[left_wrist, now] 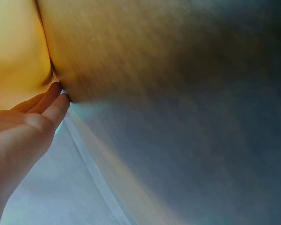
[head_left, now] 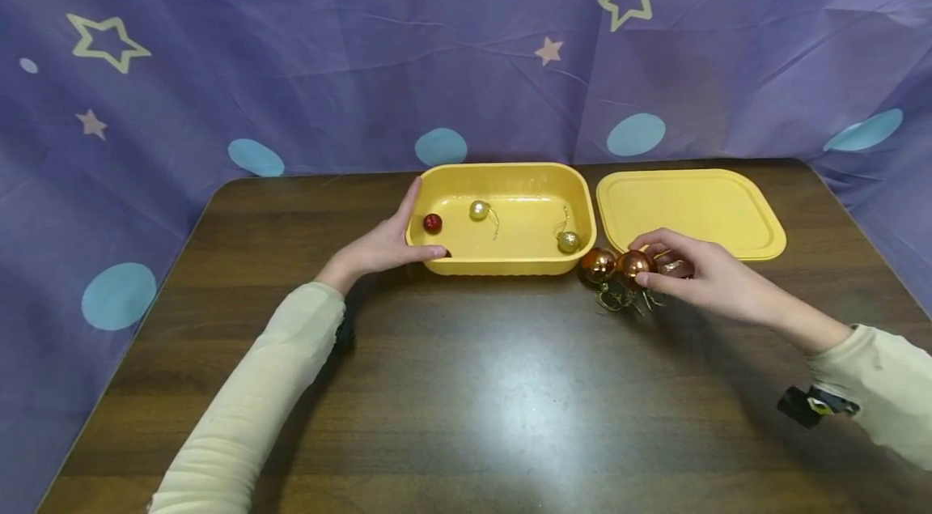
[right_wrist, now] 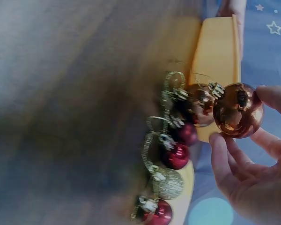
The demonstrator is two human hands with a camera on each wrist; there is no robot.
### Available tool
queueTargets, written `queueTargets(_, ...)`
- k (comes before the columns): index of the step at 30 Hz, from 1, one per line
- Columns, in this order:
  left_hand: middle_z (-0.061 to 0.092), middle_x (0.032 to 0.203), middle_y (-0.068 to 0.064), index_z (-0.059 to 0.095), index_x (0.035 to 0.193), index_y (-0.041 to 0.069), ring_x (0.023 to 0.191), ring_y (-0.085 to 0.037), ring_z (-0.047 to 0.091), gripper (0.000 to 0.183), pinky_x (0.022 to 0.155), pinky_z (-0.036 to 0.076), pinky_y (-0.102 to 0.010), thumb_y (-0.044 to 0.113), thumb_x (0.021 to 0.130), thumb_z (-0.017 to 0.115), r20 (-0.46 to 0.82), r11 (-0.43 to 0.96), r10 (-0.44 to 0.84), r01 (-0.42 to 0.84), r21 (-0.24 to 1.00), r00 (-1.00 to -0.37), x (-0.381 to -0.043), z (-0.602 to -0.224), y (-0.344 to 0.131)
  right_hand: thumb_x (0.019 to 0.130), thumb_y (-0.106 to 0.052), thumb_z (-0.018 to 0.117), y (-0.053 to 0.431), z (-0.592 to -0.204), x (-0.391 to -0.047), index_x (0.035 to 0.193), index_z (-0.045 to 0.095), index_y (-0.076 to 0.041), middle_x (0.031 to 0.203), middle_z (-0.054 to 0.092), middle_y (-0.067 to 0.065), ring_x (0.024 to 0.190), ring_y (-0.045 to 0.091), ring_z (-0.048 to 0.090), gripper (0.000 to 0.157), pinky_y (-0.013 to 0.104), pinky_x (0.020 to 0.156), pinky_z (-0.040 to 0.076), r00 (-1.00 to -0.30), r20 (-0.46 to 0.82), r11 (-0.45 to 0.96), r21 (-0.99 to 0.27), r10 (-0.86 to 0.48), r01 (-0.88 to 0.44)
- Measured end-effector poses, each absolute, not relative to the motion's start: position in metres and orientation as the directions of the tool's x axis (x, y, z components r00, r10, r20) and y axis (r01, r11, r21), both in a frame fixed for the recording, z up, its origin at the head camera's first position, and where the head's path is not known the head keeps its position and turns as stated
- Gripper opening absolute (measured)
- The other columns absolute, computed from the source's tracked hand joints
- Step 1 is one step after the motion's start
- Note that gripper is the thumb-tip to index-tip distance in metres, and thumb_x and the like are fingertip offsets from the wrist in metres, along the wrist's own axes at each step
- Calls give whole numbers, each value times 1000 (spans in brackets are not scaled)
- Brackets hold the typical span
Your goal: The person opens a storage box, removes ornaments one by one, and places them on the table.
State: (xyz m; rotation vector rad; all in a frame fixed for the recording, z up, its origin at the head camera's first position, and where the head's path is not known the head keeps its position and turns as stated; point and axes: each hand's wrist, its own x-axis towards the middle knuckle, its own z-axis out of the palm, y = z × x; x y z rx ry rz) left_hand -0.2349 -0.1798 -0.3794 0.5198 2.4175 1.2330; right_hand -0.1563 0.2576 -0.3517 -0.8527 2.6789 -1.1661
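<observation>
My left hand (head_left: 374, 245) rests against the left end of a yellow plastic container (head_left: 502, 267), thumb along its front rim and fingers extended along its side. Inside lie a small red bauble (head_left: 433, 223), a pearly pale-gold bauble (head_left: 479, 210) and a textured gold bauble (head_left: 569, 242). With thumb and fingertips, my right hand (head_left: 702, 275) pinches a shiny copper bauble (right_wrist: 239, 110) whose metal cap points away from the palm. Close beside it is a second copper bauble (head_left: 599, 265), near the container's front right corner.
A row of more baubles, including a red one (right_wrist: 175, 155) and a glittery gold one (right_wrist: 168, 183), lies on the table under my right hand, with gold hanging strings. The yellow lid (head_left: 684, 210) lies right of the container. Behind the dark wooden table (head_left: 466, 384) hangs a purple star-patterned cloth (head_left: 437, 36).
</observation>
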Motion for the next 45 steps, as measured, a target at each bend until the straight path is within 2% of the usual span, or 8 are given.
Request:
queueTargets(4, -3, 160, -14, -21, 151, 27, 139, -29, 23, 116, 112, 20, -44, 29, 86, 74, -166, 554, 481, 152, 819, -861, -234, -378, -179, 89, -8, 70, 258, -361, -153, 119, 61, -15, 92, 63, -5, 80, 10, 59, 32, 24, 68, 50, -812, 157, 547, -666, -562, -507)
queueTargets(7, -3, 160, -14, -21, 151, 27, 139, -30, 23, 115, 112, 20, -44, 28, 86, 74, -171, 560, 479, 150, 815, -861, -233, -376, -178, 89, -10, 71, 258, -364, -151, 117, 61, -14, 89, 62, -6, 79, 10, 58, 31, 24, 67, 50, -820, 147, 562, -661, -554, -498)
queueTargets(15, -4, 158, -21, -19, 152, 13, 140, -36, 20, 113, 112, 17, -46, 15, 87, 73, -180, 558, 480, 140, 818, -859, -231, -369, -174, 82, -7, 76, 256, -372, -150, 110, 64, -10, 89, 61, -5, 76, 9, 58, 31, 27, 64, 51, -818, 189, 570, -633, -543, -524)
queueTargets(23, -2, 160, -14, -21, 152, 25, 139, -30, 23, 115, 112, 20, -43, 27, 87, 74, -171, 569, 475, 153, 808, -863, -234, -377, -178, 79, -10, 81, 255, -380, -150, 108, 67, -8, 90, 55, -3, 76, 10, 55, 32, 24, 64, 50, -818, 223, 607, -575, -530, -549)
queueTargets(28, -1, 160, -15, -20, 152, 24, 139, -30, 24, 115, 112, 19, -44, 26, 86, 74, -151, 551, 484, 166, 818, -862, -233, -377, -178, 79, -13, 80, 254, -381, -150, 109, 68, -7, 91, 55, -3, 76, 9, 54, 32, 24, 66, 49, -830, 216, 630, -562, -513, -536)
queueTargets(35, -3, 160, -14, -21, 151, 25, 140, -28, 21, 115, 113, 19, -43, 25, 87, 74, -145, 542, 492, 172, 822, -858, -233, -376, -178, 81, -11, 79, 258, -376, -152, 112, 69, -8, 87, 55, -2, 74, 10, 52, 32, 23, 60, 43, -842, 236, 657, -538, -485, -529)
queueTargets(41, -4, 160, -14, -21, 151, 26, 140, -28, 20, 115, 113, 18, -43, 25, 87, 74, -142, 536, 495, 173, 826, -857, -233, -377, -179, 85, -7, 74, 259, -365, -156, 111, 68, -7, 98, 60, 5, 77, 11, 53, 27, 24, 63, 44, -849, 258, 657, -545, -460, -521)
queueTargets(45, -4, 160, -13, -21, 151, 26, 140, -28, 21, 116, 113, 18, -42, 25, 86, 74, -148, 536, 492, 164, 828, -858, -234, -377, -179, 89, -10, 69, 256, -359, -157, 112, 67, -7, 103, 61, 7, 79, 10, 55, 23, 25, 66, 46, -854, 240, 659, -552, -461, -511)
